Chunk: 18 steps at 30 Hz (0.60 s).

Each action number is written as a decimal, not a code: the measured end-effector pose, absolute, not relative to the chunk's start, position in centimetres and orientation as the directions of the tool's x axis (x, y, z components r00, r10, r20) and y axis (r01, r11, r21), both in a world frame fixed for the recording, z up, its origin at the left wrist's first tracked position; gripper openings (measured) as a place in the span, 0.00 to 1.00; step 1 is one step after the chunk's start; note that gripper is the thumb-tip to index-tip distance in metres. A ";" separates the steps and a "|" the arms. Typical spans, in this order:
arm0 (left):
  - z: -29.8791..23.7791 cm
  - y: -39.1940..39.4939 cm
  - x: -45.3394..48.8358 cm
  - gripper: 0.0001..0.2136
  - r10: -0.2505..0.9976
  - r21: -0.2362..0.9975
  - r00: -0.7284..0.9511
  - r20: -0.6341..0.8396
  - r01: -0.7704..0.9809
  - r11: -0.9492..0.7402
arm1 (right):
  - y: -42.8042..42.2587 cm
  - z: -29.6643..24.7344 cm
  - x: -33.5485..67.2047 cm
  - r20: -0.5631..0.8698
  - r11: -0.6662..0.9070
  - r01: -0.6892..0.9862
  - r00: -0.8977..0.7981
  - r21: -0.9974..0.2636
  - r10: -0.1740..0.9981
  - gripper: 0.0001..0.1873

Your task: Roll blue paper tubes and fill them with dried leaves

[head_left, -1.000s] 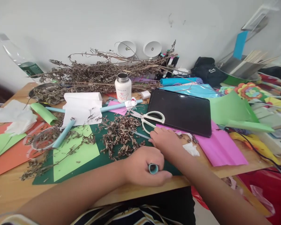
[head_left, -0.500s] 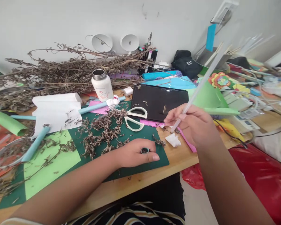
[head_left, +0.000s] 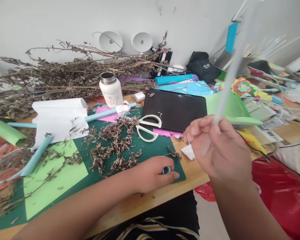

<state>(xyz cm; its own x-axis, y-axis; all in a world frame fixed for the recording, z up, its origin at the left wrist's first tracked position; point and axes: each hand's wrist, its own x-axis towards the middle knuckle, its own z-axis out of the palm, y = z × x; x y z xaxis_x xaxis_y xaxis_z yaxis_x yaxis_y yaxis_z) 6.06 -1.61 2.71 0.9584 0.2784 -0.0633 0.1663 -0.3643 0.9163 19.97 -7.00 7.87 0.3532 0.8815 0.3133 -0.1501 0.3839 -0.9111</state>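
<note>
My left hand (head_left: pixel 155 173) is closed around a small light-blue tube (head_left: pixel 166 170), held low over the front edge of the green cutting mat (head_left: pixel 175 173). Only the tube's open end shows, with something dark inside. Between thumb and fingers, my right hand (head_left: pixel 222 150) grips a long translucent white stick (head_left: pixel 227 86), which points up and slightly right. A crumpled white tissue (head_left: pixel 188 152) lies just left of that hand. Crumbled dried leaves (head_left: pixel 115 146) cover the mat's middle, touching white-handled scissors (head_left: pixel 150 128) whose blades are hidden under them.
Behind the mat lie a black tray-like panel (head_left: pixel 175 110) and an open white bottle (head_left: pixel 111 91). Bundles of dried plants (head_left: pixel 72 73) stretch along the wall. At left are white paper (head_left: pixel 62 120), a light-green sheet (head_left: pixel 55 176) and a round strainer (head_left: pixel 10 166). A red bag (head_left: pixel 277 193) sits below right.
My right hand has lifted the stick up and away from the tissue, and the stick stands more upright. My left hand, with the tube, has shifted slightly right and down in the view.
</note>
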 end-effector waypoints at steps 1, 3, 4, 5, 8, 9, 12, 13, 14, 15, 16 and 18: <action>2.8 -1.6 6.0 0.11 0.274 0.915 0.959 -0.072 0.173 -0.364 | -7.1 7.8 19.7 0.328 0.400 -0.160 0.347 -0.903 0.879 0.05; 2.8 -1.5 6.0 0.11 0.260 0.914 0.962 -0.084 0.178 -0.364 | -7.4 7.5 19.4 0.337 0.378 -0.159 0.234 -0.912 0.912 0.05; 2.9 -1.4 5.9 0.10 0.251 0.912 0.964 -0.083 0.175 -0.371 | -7.6 7.5 19.3 0.313 0.335 -0.162 0.147 -0.928 0.938 0.04; 2.9 -1.4 5.9 0.10 0.244 0.909 0.967 -0.079 0.170 -0.381 | -7.8 7.4 19.3 0.274 0.280 -0.177 0.061 -0.943 0.960 0.04; 3.0 -1.4 6.0 0.09 0.219 0.901 0.974 -0.064 0.151 -0.406 | -8.2 7.6 18.9 0.186 0.173 -0.316 -0.013 -0.933 0.982 0.05; 3.1 -1.4 6.0 0.08 0.213 0.902 0.975 -0.062 0.146 -0.406 | -8.3 7.7 18.8 0.187 0.179 -0.375 0.016 -0.910 0.982 0.05; 3.0 -1.4 6.1 0.07 0.201 0.913 0.979 -0.042 0.120 -0.391 | -8.3 7.6 18.1 0.232 0.226 -0.473 0.046 -0.852 0.972 0.06; 3.0 -1.5 6.1 0.07 0.195 0.918 0.980 -0.028 0.102 -0.384 | -8.2 7.4 17.9 0.251 0.236 -0.477 0.033 -0.847 0.968 0.06; 2.9 -1.5 6.1 0.07 0.186 0.922 0.983 -0.010 0.081 -0.378 | -8.2 7.2 17.7 0.267 0.242 -0.469 0.015 -0.849 0.964 0.06; 2.9 -1.5 6.1 0.07 0.175 0.926 0.984 0.010 0.057 -0.373 | -8.1 7.0 17.6 0.279 0.247 -0.452 -0.004 -0.857 0.960 0.06; 2.9 -1.5 6.1 0.08 0.170 0.928 0.985 0.027 0.039 -0.370 | -8.1 6.9 17.5 0.289 0.254 -0.435 -0.015 -0.864 0.957 0.06; 2.9 -1.5 6.1 0.08 0.175 0.930 0.984 0.045 0.023 -0.366 | -8.0 6.7 17.3 0.326 0.291 -0.411 -0.017 -0.864 0.945 0.08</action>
